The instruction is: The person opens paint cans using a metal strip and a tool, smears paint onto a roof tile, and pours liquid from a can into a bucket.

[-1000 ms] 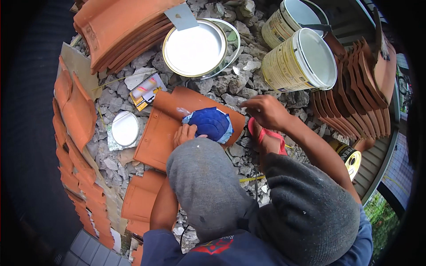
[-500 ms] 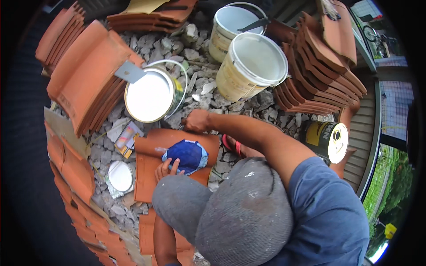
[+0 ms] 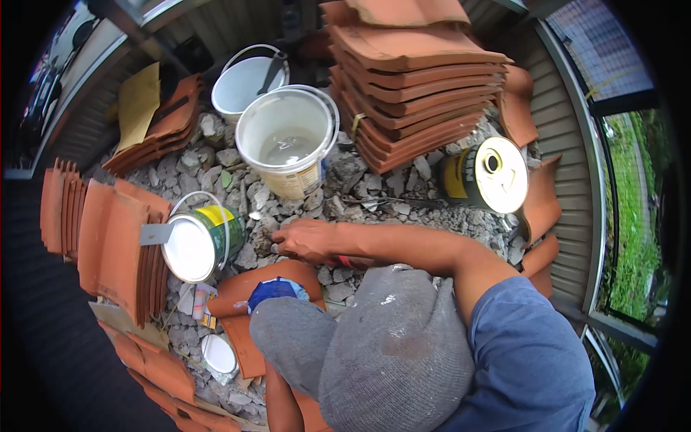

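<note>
My right hand (image 3: pixel 306 241) reaches down to the broken grey rubble (image 3: pixel 248 255), palm down. Its fingers are curled together, and whatever they hold is hidden. Just in front of the grey cap (image 3: pixel 396 345), a dark blue piece of crumpled cloth or plastic with a light blue edge (image 3: pixel 272 289) lies on an orange roof tile (image 3: pixel 241 338). The brim covers part of it. Only my left forearm (image 3: pixel 283 403) shows below the brim; the hand itself is hidden. Left of my right hand stands an open paint can (image 3: pixel 216 229) with white inside, a flat grey blade (image 3: pixel 155 234) at its rim.
Two white buckets (image 3: pixel 317 176) stand on the rubble ahead. Tall stacks of roof tiles rise at the back (image 3: pixel 425 93) and left (image 3: pixel 115 252). A dark can with a pale top (image 3: pixel 502 176) lies tilted at right. A white round lid (image 3: pixel 219 353) rests lower left.
The view has swung, so the buckets and stacks sit further left. My left hand, which was touching the blue piece, is now hidden under the brim. My right hand remains at the rubble.
</note>
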The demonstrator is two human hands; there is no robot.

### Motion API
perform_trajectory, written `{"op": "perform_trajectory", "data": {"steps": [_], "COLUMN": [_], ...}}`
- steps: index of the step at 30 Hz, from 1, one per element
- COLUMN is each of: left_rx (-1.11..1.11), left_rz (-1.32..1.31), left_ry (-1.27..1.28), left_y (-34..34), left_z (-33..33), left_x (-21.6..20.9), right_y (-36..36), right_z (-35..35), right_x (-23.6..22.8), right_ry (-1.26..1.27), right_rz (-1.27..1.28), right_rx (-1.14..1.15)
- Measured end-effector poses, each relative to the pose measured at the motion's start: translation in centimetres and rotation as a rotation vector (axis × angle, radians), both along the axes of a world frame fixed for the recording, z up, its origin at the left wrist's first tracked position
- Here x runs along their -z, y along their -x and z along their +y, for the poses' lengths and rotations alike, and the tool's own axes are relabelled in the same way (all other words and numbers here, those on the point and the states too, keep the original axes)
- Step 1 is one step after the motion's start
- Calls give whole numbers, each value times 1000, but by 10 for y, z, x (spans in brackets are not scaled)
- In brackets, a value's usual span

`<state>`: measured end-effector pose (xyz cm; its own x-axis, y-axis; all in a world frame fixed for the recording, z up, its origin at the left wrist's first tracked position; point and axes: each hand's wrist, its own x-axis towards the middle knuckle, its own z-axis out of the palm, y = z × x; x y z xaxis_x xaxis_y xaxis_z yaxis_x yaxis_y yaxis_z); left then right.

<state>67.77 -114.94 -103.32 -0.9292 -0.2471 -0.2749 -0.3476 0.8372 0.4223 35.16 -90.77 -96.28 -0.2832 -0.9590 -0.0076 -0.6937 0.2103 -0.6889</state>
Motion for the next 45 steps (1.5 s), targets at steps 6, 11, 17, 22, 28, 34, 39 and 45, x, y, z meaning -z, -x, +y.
{"op": "perform_trajectory", "data": {"steps": [6,11,17,22,28,34,39,45], "left_rx": [2,2,10,-10,-93,-365,-323,-380], "left_rz": [36,31,50,76,120,-56,154,218], "left_ry": [-143,-228,-324,-376,-353,-471,-565,-646], "left_y": [-3,-3,-2,-9,-31,-11,-39,-40], "left_z": [-12,-17,-22,-26,-36,-2,-20,-21], "left_x": [1,8,11,14,26,1,19,19], "right_y": [-20,-54,-36,-14,8,11,6,-5], "right_z": [176,324,369,373,366,387,363,371], "right_x": [-147,-182,-175,-165,-171,-179,-173,-165], "right_ry": [371,35,-221,-399,-452,-513,-343,-271], "right_rz": [194,506,514,581,519,391,442,493], "right_rx": [844,1336,1127,934,772,731,782,907]}}
